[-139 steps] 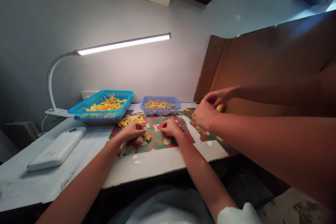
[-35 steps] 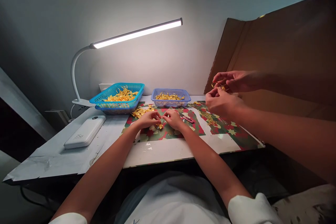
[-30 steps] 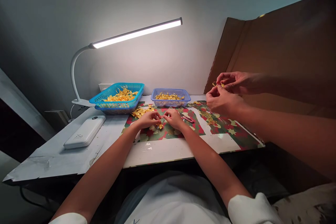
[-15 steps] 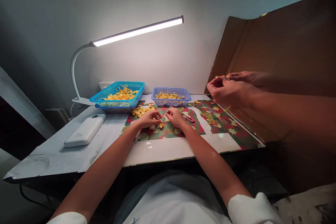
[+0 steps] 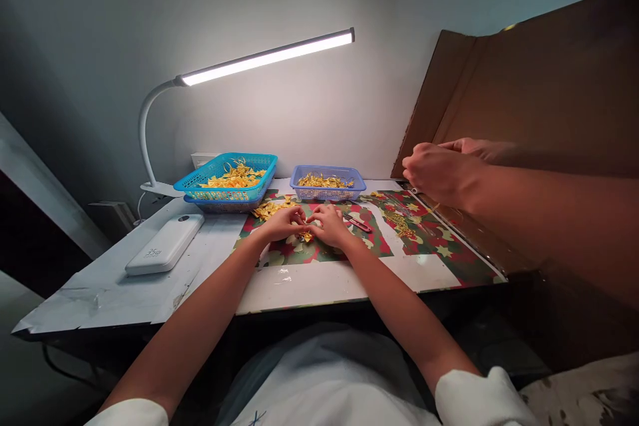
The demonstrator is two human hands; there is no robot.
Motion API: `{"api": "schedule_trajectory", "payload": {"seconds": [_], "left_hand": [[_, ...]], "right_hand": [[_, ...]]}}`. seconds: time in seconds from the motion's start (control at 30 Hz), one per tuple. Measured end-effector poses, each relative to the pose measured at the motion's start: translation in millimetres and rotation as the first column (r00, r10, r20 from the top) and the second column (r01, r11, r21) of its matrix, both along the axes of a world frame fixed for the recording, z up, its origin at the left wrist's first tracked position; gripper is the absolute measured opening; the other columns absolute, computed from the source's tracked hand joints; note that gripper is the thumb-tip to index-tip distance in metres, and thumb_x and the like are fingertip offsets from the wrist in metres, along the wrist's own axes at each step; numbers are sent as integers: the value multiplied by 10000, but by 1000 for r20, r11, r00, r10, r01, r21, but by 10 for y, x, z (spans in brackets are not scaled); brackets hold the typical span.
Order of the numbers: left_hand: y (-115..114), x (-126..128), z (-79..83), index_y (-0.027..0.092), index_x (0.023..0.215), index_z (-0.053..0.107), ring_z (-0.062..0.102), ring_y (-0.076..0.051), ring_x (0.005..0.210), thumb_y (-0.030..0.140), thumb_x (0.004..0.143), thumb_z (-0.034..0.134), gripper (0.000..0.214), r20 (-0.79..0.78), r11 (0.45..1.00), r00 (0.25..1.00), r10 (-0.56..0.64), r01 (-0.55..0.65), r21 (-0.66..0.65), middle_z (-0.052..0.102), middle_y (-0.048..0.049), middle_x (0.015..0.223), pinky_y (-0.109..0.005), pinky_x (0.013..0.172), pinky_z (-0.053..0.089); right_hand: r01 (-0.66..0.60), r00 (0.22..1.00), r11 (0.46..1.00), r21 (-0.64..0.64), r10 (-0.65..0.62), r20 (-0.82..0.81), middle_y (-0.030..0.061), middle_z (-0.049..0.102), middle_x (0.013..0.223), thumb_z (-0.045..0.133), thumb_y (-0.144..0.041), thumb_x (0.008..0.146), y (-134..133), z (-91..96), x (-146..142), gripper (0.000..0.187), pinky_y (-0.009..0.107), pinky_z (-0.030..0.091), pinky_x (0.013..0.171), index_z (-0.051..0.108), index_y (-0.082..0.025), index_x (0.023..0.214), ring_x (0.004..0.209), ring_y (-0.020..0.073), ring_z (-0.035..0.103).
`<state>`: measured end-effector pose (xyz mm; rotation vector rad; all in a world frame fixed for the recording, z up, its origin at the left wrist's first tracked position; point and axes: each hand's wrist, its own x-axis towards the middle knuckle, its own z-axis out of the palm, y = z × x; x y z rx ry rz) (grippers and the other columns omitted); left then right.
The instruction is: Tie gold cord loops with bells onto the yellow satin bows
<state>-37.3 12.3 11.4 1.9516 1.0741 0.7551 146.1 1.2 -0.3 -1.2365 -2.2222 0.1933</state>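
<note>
1. Centrally, the left hand [image 5: 285, 223] and the right hand [image 5: 329, 225] meet over a patterned sheet [image 5: 327, 254] on the white surface [image 5: 299, 290], fingertips close together.
2. Left grip: thumb and fingers drawn in to a pinch, with a small gold piece [image 5: 305, 237] at the fingertips.
3. Right grip: fingers bent inward, tips beside the left fingertips. Whether they have hold of the gold piece cannot be told; the fingers cover the contact.
4. Gold piece location: just below the meeting fingertips, above or on the sheet. Its upper part is hidden.
5. Beyond the left hand, a pile of yellow bows [image 5: 273, 208] lies on the sheet, near the turquoise basket [image 5: 225, 195], which holds more yellow pieces and sits on a blue basket [image 5: 227, 206].
6. Behind the hands, a periwinkle basket [image 5: 328, 195] contains gold strips.
7. Just beside the right hand lies a red cutter [image 5: 360, 224]; farther right, a tangle of gold strands [image 5: 401, 223].
8. At the right, another person's hands [image 5: 439, 170] are raised before a cardboard panel [image 5: 544, 93]; their contents are hidden.
</note>
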Motion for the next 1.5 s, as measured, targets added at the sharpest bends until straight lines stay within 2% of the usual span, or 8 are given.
{"api": "schedule_trajectory", "payload": {"seconds": [0.27,0.4,0.57,0.8,1.03,1.2,1.5], "left_hand": [[21,-6,-9,181,798,521,606,-149,636,389,631,699,321,-7,1000,1000,-1,1,-1,649,3,680,-234,571,430],[20,-10,9,167,768,608,565,-136,583,415,681,638,264,-94,997,993,65,-60,58,639,-6,674,-236,548,406],[24,-10,12,171,671,687,567,-148,609,396,644,664,227,-132,992,990,51,-35,119,657,-24,662,-236,572,414],[25,-9,-15,157,656,689,515,-130,519,414,622,670,260,-142,995,985,98,-97,15,639,-13,560,-222,488,347],[24,1,-29,143,630,681,452,-109,473,412,642,654,271,-183,992,975,125,-123,23,625,-16,546,-228,465,291],[24,17,-55,147,628,667,473,-120,498,397,666,615,258,-206,994,973,105,-100,35,607,-10,555,-235,480,309],[44,10,-83,148,638,675,459,-123,546,396,674,567,273,-257,989,963,81,-46,140,587,-10,575,-238,519,323]], "right_hand": [[1,1000,1000,0,-1,13,47,603,1048,609,-263,841,40,-53,4,97,390,289,846,696,-228,815,1005,218,444],[-5,1000,1000,20,5,-7,44,613,1042,602,-271,849,33,-44,-4,107,379,289,839,695,-225,821,994,211,454],[-23,1000,1000,16,23,-14,45,613,1034,607,-264,846,14,-28,-14,99,373,288,837,695,-222,827,989,208,459],[-9,1000,999,30,10,-19,47,620,993,619,-281,838,24,-37,-28,109,377,290,833,700,-222,797,978,213,461],[-10,1000,999,44,10,0,47,622,979,638,-276,826,21,-42,-32,104,378,290,832,702,-212,775,971,212,465],[17,1000,998,59,-17,4,48,621,971,626,-262,829,26,-44,-36,99,387,288,846,701,-210,792,970,212,466],[79,997,996,31,-79,4,47,620,969,592,-271,847,49,-46,-33,129,382,292,851,702,-208,820,963,205,475]]}}
